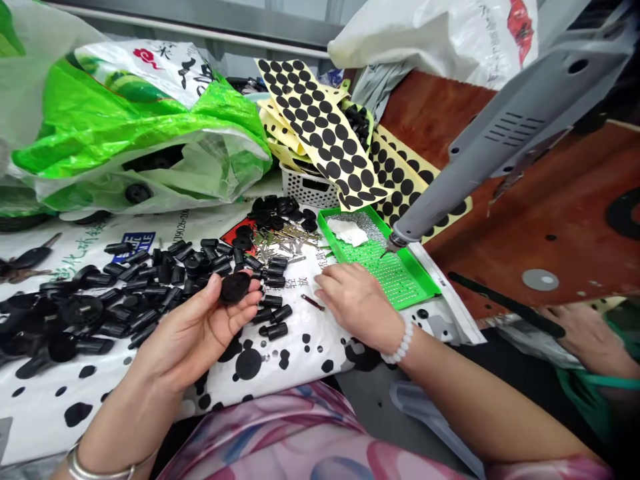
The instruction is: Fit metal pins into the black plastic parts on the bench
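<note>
My left hand is shut on a round black plastic part, pinched between thumb and fingers with its dark flat face showing. My right hand rests low over the white sheet with its fingers curled together; what they hold, if anything, is hidden. Just beside those fingertips is a small dark metal strip. Many black cylindrical plastic pieces lie heaped left of and behind my left hand. Thin brass-coloured metal strips are scattered behind both hands.
A green tray of small screws sits under the tip of a grey electric screwdriver. Behind it, sheets of black round stickers lean on a white basket. A green plastic bag stands back left. Another person's hand shows at right.
</note>
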The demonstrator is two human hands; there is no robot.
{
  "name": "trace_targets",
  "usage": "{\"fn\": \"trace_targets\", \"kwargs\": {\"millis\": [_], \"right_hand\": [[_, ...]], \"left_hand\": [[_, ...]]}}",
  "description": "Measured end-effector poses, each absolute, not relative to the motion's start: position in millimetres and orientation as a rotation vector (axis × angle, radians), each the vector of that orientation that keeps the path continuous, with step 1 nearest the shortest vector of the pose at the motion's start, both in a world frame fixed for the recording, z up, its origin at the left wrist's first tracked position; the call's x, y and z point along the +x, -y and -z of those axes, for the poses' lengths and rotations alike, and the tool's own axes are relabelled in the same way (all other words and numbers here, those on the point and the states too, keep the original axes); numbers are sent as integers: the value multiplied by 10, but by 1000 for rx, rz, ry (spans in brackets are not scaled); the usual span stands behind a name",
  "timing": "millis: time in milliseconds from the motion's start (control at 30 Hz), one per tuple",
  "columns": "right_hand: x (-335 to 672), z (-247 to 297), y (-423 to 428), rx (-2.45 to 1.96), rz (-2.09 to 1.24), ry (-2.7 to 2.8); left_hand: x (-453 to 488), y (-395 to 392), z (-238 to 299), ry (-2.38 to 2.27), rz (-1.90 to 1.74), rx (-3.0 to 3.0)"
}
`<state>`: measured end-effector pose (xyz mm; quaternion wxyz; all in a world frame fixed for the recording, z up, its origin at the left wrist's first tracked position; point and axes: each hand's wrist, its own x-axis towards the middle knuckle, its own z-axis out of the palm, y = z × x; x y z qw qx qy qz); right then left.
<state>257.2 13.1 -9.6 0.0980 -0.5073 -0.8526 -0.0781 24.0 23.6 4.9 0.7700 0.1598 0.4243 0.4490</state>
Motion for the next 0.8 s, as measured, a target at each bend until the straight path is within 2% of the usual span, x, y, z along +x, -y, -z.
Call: {"fn": "trace_targets", "kwargs": {"millis": [133, 333, 500, 667, 800], "right_hand": [[2564, 182, 32, -1480, 313, 2589], [2515, 430, 160, -1497, 173, 2419], [2556, 334, 105, -1490, 69, 2321], [2484, 63, 48, -1276, -361, 1972], [2298, -48, 43, -1138, -543, 1860]], "left_hand": [[274, -221, 23, -849, -947, 351], [279, -188, 40, -750, -940, 371], [238, -166, 78, -743, -954, 354], [246, -141, 161, -717, -959, 393], [287, -126, 185, -708, -966, 424]]}}
